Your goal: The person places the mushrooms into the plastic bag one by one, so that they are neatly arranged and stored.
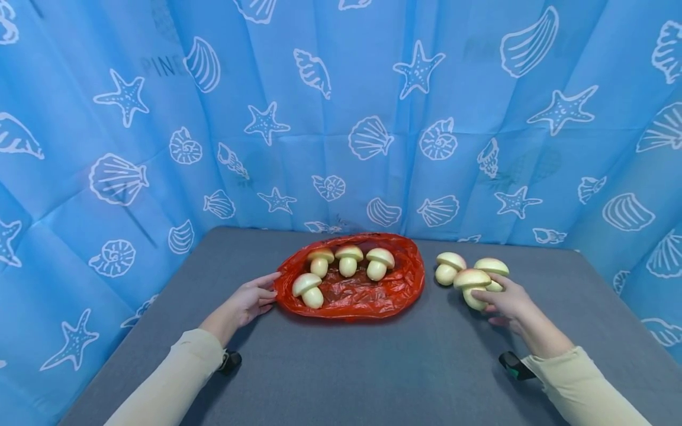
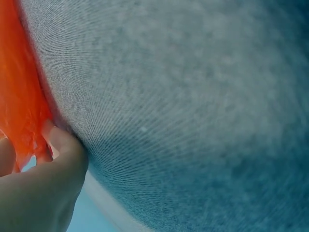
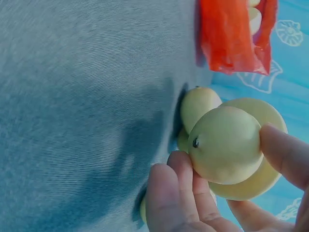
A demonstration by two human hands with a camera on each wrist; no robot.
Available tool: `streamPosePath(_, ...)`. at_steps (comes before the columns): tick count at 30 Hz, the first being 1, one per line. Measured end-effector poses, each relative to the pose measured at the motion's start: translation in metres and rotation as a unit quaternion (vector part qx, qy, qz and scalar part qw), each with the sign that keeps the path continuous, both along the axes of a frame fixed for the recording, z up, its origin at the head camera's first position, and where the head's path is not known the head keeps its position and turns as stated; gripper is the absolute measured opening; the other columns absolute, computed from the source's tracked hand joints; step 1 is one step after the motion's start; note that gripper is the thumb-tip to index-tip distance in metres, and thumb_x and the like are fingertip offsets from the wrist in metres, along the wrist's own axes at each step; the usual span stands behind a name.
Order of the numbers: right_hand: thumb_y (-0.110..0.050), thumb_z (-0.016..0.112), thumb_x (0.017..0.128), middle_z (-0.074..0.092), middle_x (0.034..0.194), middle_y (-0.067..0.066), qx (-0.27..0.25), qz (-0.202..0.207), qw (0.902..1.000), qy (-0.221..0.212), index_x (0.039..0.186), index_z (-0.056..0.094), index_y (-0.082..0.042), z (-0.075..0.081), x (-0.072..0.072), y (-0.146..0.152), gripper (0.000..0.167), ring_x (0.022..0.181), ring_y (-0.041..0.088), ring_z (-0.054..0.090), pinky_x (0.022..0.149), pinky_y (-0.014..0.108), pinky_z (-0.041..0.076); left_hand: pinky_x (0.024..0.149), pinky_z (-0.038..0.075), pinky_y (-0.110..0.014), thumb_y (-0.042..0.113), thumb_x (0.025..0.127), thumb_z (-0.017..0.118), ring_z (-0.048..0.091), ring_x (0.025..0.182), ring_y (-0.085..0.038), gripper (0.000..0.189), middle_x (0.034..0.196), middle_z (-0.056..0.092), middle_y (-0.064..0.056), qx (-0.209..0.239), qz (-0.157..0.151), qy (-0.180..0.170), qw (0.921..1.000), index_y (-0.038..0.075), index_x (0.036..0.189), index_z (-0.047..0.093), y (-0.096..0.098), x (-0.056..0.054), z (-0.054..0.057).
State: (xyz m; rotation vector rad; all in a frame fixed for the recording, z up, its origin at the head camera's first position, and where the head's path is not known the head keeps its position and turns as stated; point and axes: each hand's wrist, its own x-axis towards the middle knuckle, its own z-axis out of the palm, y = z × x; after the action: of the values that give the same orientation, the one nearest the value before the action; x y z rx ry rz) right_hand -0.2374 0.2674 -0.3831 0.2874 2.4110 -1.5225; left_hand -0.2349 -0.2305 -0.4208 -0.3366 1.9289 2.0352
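A red plastic bag lies on the table with its mouth spread wide, several toy mushrooms inside it. My left hand is at the bag's left end; in the left wrist view its fingers pinch the edge of the red plastic. To the right of the bag, my right hand grips a pale toy mushroom between thumb and fingers. The right wrist view shows this held mushroom side on to the hand, its rounded stem end toward the camera and the wider cap behind.
Two more toy mushrooms stand right of the bag: one beside it and another partly behind the held one. Grey cloth covers the table. A blue curtain with white shells and starfish hangs along the back and sides.
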Motion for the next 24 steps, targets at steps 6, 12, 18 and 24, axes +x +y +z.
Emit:
streamPosePath(6, -0.024, 0.059, 0.096, 0.059, 0.092, 0.005, -0.021, -0.001, 0.9997, -0.008, 0.152, 0.003, 0.005, 0.006, 0.003, -0.002, 0.084, 0.073, 0.012, 0.06, 0.066, 0.036, 0.055, 0.11, 0.03, -0.05, -0.006, 0.097, 0.045, 0.063, 0.084, -0.009, 0.057, 0.153, 0.03, -0.021, -0.007, 0.007, -0.002, 1.0, 0.008, 0.151, 0.034, -0.001, 0.0, 0.001)
streamPosePath(12, -0.026, 0.059, 0.096, 0.057, 0.101, 0.013, -0.028, 0.003, 0.9996, -0.007, 0.152, 0.002, 0.005, 0.011, 0.005, -0.006, 0.085, 0.075, 0.011, 0.061, 0.069, 0.037, 0.056, 0.11, 0.029, -0.051, -0.006, 0.096, 0.046, 0.063, 0.085, -0.01, 0.058, 0.154, 0.029, -0.021, -0.006, 0.007, -0.001, 1.0, 0.007, 0.151, 0.034, -0.001, 0.0, 0.0)
streamPosePath(18, -0.028, 0.057, 0.097, 0.057, 0.106, 0.015, -0.037, 0.011, 0.9992, -0.012, 0.152, 0.001, 0.005, 0.014, 0.006, -0.008, 0.086, 0.079, 0.013, 0.062, 0.074, 0.04, 0.055, 0.109, 0.031, -0.051, -0.005, 0.096, 0.046, 0.062, 0.082, -0.01, 0.057, 0.153, 0.031, -0.021, -0.015, 0.005, 0.004, 0.9999, 0.007, 0.151, 0.035, 0.0, -0.001, -0.001)
streamPosePath(24, -0.029, 0.059, 0.097, 0.057, 0.106, 0.014, -0.045, 0.005, 0.9989, -0.011, 0.152, 0.0, 0.004, 0.016, 0.006, -0.012, 0.087, 0.077, 0.012, 0.063, 0.074, 0.04, 0.055, 0.108, 0.033, -0.049, -0.005, 0.096, 0.047, 0.061, 0.081, -0.01, 0.057, 0.152, 0.033, -0.021, -0.019, 0.002, 0.007, 0.9998, 0.008, 0.151, 0.035, -0.001, -0.002, -0.002)
